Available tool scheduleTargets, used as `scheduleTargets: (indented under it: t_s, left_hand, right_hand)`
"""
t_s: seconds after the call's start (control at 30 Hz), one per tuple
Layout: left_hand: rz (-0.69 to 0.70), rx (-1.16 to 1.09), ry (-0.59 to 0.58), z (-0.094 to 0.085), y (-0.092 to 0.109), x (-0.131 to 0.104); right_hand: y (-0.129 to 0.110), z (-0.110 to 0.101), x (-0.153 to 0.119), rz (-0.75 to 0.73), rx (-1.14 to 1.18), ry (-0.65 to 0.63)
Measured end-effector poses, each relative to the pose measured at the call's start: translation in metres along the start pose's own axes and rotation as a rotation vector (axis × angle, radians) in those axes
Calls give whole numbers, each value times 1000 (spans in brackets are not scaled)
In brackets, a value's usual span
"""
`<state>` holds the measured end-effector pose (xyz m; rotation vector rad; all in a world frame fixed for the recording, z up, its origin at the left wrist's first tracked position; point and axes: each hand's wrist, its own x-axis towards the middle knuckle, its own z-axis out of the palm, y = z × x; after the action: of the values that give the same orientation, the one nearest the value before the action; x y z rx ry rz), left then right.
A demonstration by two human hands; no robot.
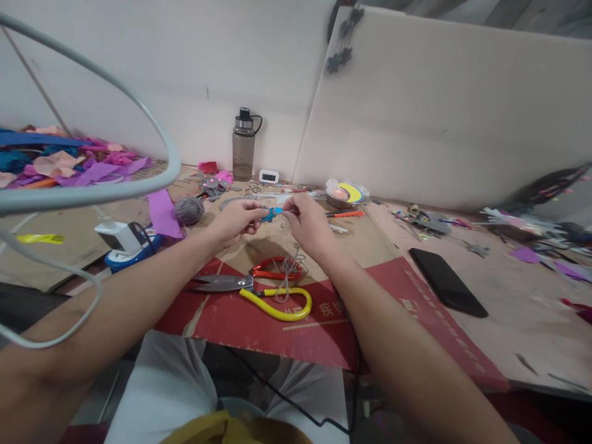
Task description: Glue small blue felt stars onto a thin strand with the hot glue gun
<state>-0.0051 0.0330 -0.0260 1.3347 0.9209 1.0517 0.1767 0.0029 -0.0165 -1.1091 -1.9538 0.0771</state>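
Between my two hands is a small blue piece [272, 214], perhaps a cut-out shape; its exact kind is too small to tell. My left hand [241, 221] pinches its left end between thumb and fingers. At the other end, the fingertips of my right hand [305, 221] are closed on the piece. Below the hands, a loose tangle of thin grey yarn [289, 271] lies over scissors with red and yellow handles [282, 308], whose blades point left. A grey yarn ball [189, 211] sits to the left of my left hand.
A water bottle [243, 148] and a small digital clock [269, 177] stand at the back. On the right lies a black phone [448, 282]. A bowl [340, 196] is behind my right hand. Colourful scraps [60, 161] are heaped at left, near a white cable [157, 132] looping close to the camera.
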Motion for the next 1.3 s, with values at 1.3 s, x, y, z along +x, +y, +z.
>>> scheduleTargets:
  t_s: [1.3]
  left_hand:
    - [-28, 109, -145, 8, 2, -10]
  right_hand:
    - [-5, 7, 0, 54, -280, 28]
